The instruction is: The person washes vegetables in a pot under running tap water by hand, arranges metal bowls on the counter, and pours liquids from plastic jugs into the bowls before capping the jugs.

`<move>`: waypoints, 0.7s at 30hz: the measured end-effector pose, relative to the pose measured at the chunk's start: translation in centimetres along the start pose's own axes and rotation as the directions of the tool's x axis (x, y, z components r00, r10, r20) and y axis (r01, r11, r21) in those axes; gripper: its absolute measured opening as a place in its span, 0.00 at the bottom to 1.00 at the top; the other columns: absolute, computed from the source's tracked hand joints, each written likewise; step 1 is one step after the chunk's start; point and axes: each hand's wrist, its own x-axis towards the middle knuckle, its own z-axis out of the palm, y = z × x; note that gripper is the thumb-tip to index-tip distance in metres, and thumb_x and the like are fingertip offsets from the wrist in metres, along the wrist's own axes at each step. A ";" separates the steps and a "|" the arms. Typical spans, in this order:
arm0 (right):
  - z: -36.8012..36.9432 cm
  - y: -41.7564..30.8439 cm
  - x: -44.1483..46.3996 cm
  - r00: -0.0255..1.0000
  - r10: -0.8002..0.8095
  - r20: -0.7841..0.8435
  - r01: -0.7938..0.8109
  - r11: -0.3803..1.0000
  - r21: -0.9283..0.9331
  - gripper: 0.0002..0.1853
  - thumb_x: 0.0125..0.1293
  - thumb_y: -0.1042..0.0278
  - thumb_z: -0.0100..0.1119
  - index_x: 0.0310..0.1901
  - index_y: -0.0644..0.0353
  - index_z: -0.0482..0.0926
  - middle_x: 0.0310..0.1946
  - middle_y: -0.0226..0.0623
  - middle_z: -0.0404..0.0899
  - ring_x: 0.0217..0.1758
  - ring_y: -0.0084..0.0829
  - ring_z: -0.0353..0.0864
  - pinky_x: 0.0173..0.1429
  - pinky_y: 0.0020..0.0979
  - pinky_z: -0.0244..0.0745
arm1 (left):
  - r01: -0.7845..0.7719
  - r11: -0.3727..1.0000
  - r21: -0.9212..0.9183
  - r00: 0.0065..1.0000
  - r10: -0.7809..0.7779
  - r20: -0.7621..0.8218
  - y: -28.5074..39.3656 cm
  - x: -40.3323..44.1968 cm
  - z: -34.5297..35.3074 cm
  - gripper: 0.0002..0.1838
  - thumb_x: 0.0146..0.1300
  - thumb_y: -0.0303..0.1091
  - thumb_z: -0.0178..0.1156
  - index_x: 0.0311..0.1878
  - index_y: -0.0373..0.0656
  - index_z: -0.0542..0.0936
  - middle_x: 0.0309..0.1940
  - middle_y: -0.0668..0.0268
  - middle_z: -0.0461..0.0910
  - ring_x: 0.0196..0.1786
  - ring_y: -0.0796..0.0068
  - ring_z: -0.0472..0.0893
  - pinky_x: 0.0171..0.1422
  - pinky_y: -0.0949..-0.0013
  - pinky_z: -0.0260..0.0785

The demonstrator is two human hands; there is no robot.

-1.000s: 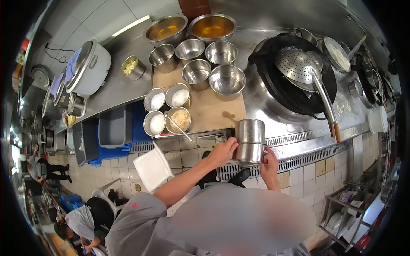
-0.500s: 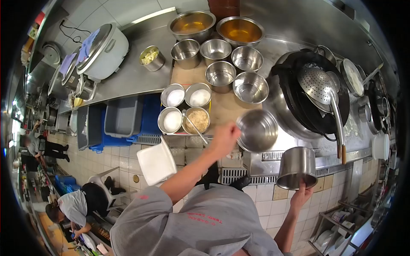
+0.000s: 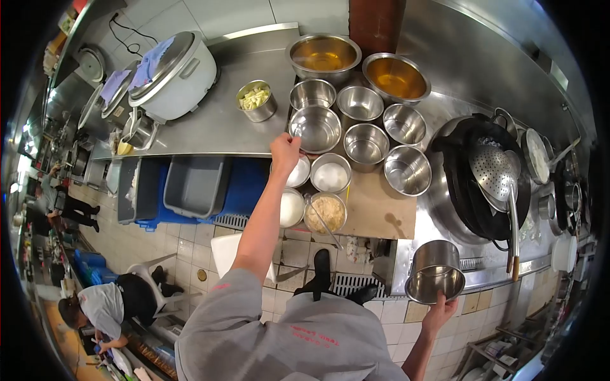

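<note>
Two metal pots, one in each hand, at a steel kitchen counter

Item: first pot (image 3: pixel 316 130), mouth up, beside the grouped pots and behind the bowls of white powder. Left hand (image 3: pixel 286 152) pinches its near-left rim, fingers closed; whether its base bears on the counter cannot be told.

Item: second pot (image 3: pixel 434 255), tilted, mouth toward the wearer, at the counter's front edge. Right hand (image 3: pixel 440 312) grips its lower rim.

Adjacent: five grouped pots, among them a front pot (image 3: pixel 407 171); a bowl of tan seasoning (image 3: pixel 325 213) with a spoon; a strainer (image 3: pixel 492 171) over the wok (image 3: pixel 452 171).

Step, as judged: placing the first pot beside the group. Next move would seem to call for a level base, then a loosened left pinch, without nudging the powder bowls; the second pot needs a steady hold meanwhile.
</note>
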 end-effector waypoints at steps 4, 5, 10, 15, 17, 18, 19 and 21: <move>3.2 -1.8 -0.3 0.999 0.026 0.040 -0.026 1.000 0.005 0.12 0.66 0.77 0.54 0.51 0.65 0.74 0.45 0.32 0.76 0.46 0.21 0.74 0.52 0.24 0.70 | 0.143 0.987 0.072 0.971 -0.154 0.183 -1.1 2.6 0.7 0.14 0.63 0.31 0.59 0.27 0.26 0.76 0.23 0.49 0.82 0.20 0.64 0.84 0.25 0.64 0.77; 4.2 -2.4 -0.2 0.998 0.025 0.051 -0.026 1.000 0.015 0.12 0.66 0.77 0.54 0.51 0.65 0.74 0.45 0.32 0.76 0.46 0.20 0.74 0.52 0.24 0.70 | 0.132 0.980 0.147 0.957 -0.165 0.237 -2.3 3.6 0.9 0.15 0.63 0.32 0.59 0.28 0.25 0.76 0.23 0.47 0.82 0.20 0.62 0.84 0.26 0.63 0.77; 9.6 -4.3 0.8 0.975 0.087 0.204 -0.086 0.996 -0.017 0.11 0.67 0.75 0.55 0.50 0.64 0.75 0.42 0.29 0.77 0.44 0.19 0.73 0.53 0.24 0.69 | -0.084 0.894 0.440 0.965 -0.037 0.260 -0.3 3.5 -1.9 0.18 0.61 0.37 0.62 0.35 0.25 0.79 0.25 0.45 0.81 0.26 0.54 0.84 0.36 0.57 0.76; 21.0 -6.1 2.1 0.911 -0.020 0.413 0.073 0.991 -0.113 0.12 0.67 0.74 0.57 0.50 0.67 0.76 0.40 0.28 0.78 0.42 0.17 0.72 0.49 0.22 0.68 | -0.236 0.917 0.323 0.952 0.286 -0.115 -1.7 -1.0 -8.3 0.16 0.60 0.37 0.64 0.43 0.32 0.81 0.33 0.49 0.82 0.35 0.53 0.82 0.41 0.59 0.74; 28.9 -7.5 2.0 0.834 -0.054 0.549 0.112 0.991 -0.074 0.12 0.68 0.73 0.57 0.50 0.67 0.77 0.39 0.28 0.78 0.41 0.16 0.71 0.47 0.21 0.67 | -0.089 0.968 0.236 0.977 0.130 -0.167 -2.0 -4.5 -12.2 0.15 0.61 0.35 0.65 0.45 0.34 0.80 0.37 0.49 0.82 0.33 0.53 0.82 0.40 0.62 0.74; 33.1 -8.1 1.9 0.783 -0.071 0.617 0.116 0.993 -0.033 0.11 0.68 0.73 0.57 0.50 0.67 0.77 0.39 0.28 0.78 0.41 0.17 0.72 0.46 0.21 0.67 | -0.094 0.964 0.247 0.961 0.153 -0.230 -3.2 -6.5 -14.1 0.13 0.62 0.32 0.63 0.46 0.34 0.79 0.38 0.50 0.82 0.33 0.56 0.81 0.39 0.64 0.73; 37.2 -9.0 1.7 0.707 -0.040 0.706 0.162 0.981 -0.107 0.11 0.69 0.72 0.56 0.50 0.68 0.77 0.40 0.29 0.79 0.41 0.17 0.72 0.45 0.22 0.68 | -0.020 0.981 0.195 0.958 0.074 -0.275 -3.7 -8.7 -15.9 0.12 0.63 0.32 0.62 0.46 0.34 0.79 0.39 0.51 0.82 0.32 0.58 0.81 0.37 0.63 0.72; 46.1 -8.0 1.2 0.575 -0.038 0.817 0.229 0.967 -0.116 0.13 0.67 0.68 0.56 0.50 0.67 0.77 0.35 0.35 0.81 0.38 0.19 0.75 0.44 0.24 0.70 | 0.035 0.955 0.294 0.938 0.070 -0.338 -7.1 -13.0 -19.2 0.12 0.62 0.30 0.62 0.46 0.34 0.79 0.39 0.52 0.81 0.29 0.60 0.80 0.35 0.63 0.71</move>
